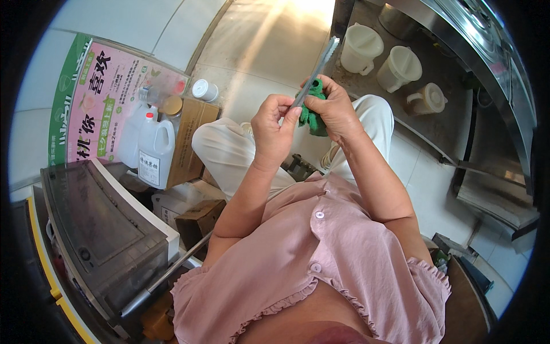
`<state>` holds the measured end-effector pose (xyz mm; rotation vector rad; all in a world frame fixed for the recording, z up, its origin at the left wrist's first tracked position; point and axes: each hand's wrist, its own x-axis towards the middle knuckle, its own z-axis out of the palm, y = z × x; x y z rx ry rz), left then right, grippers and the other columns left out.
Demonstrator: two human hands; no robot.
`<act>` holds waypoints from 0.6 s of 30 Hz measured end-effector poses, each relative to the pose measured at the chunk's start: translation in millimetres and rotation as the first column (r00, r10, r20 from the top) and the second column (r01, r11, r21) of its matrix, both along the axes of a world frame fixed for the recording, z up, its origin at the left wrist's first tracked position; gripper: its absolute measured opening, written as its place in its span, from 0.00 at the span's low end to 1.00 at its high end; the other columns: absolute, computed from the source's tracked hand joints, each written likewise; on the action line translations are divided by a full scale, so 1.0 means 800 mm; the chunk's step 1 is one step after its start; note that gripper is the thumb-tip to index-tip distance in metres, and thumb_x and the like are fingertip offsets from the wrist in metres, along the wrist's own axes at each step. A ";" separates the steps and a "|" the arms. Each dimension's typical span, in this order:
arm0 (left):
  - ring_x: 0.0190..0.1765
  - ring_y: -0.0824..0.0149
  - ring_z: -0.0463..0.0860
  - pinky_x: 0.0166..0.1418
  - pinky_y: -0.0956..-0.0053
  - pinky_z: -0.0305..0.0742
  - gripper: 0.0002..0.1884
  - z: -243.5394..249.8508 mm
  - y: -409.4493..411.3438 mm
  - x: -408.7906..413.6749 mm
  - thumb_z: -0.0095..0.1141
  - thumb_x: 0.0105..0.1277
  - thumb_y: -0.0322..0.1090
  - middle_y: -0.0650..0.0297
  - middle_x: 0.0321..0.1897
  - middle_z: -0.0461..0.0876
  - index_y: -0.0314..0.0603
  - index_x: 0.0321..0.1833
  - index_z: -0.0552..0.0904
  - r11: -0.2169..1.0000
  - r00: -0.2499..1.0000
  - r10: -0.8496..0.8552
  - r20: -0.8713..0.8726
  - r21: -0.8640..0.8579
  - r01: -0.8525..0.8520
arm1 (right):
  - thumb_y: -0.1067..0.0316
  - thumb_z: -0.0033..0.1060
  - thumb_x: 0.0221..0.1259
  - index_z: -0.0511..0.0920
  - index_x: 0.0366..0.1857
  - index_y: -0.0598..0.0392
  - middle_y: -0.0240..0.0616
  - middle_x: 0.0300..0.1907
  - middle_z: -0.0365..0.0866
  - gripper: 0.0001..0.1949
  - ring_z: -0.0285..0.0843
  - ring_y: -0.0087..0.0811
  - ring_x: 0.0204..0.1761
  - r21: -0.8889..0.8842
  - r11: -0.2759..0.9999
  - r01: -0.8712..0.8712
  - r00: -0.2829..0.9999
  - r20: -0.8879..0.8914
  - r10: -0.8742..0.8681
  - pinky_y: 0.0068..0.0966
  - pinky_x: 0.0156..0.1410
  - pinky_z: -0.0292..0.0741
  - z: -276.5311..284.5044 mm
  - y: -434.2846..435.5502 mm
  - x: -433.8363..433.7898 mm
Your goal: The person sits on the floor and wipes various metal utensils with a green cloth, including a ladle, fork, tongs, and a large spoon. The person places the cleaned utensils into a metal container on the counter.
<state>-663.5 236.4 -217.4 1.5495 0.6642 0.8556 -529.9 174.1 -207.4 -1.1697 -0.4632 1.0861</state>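
My left hand (pixel 273 124) pinches the near end of a long, narrow grey strip-like tool (pixel 318 71) between thumb and fingers. The tool slants up and away, and its far end has a row of pale teeth along one edge. Just what kind of tool it is, I cannot tell. A bunched green cloth (pixel 317 122) is gripped in my right hand (pixel 337 107), pressed around the tool's middle. Both hands are held above the floor between my knees. The cloth and fingers hide part of the tool.
Several lidded plastic pitchers (pixel 397 69) stand on a metal shelf (pixel 425 124) at right. To the left are white jugs (pixel 155 144), a cardboard box (pixel 195 137), a white-lidded tub (pixel 205 90), a printed board (pixel 116 99) and a dark-lidded bin (pixel 107 219).
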 end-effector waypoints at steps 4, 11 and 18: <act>0.32 0.79 0.75 0.36 0.84 0.72 0.06 0.002 0.005 0.001 0.59 0.64 0.21 0.69 0.31 0.77 0.35 0.41 0.75 0.994 0.999 -0.040 0.037 -0.096 0.043 | 0.76 0.62 0.58 0.78 0.42 0.58 0.32 0.37 0.80 0.09 0.78 0.21 0.37 0.020 0.997 0.076 0.993 0.085 -0.078 0.19 0.44 0.76 -0.001 0.006 -0.003; 0.36 0.78 0.74 0.44 0.83 0.71 0.03 0.004 -0.003 -0.004 0.56 0.68 0.25 0.67 0.35 0.76 0.38 0.39 0.75 0.958 0.986 -0.163 0.045 -0.232 0.169 | 0.71 0.61 0.62 0.80 0.41 0.59 0.33 0.35 0.82 0.07 0.78 0.22 0.34 0.005 0.981 0.194 0.981 0.019 -0.194 0.19 0.41 0.76 -0.002 0.014 0.022; 0.36 0.78 0.73 0.43 0.83 0.71 0.03 0.005 -0.008 -0.008 0.56 0.68 0.26 0.68 0.35 0.77 0.38 0.39 0.75 0.963 0.983 -0.181 0.016 -0.200 0.180 | 0.73 0.59 0.62 0.79 0.37 0.57 0.33 0.31 0.82 0.03 0.79 0.22 0.30 -0.008 0.974 0.226 0.966 -0.130 -0.225 0.21 0.36 0.76 -0.004 0.014 0.033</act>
